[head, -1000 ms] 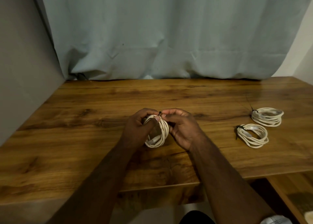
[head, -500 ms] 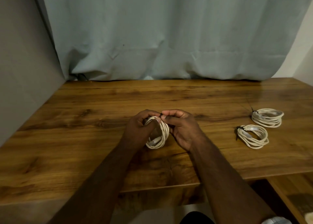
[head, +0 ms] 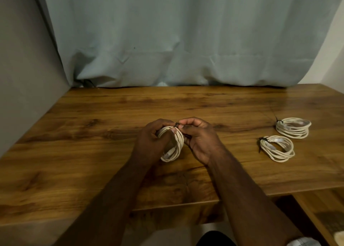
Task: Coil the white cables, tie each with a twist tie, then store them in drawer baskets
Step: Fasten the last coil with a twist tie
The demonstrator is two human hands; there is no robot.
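Gripping cable coil (head: 174, 145) left hand (head: 152, 143), right hand (head: 198, 138) pinching twist tie (head: 176, 124)

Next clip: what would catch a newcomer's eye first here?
Mid-table, the left hand grips a coiled white cable while the right hand pinches a dark twist tie at its top. To the right, two tied coils lie on the wooden table: the near coil and the far coil.
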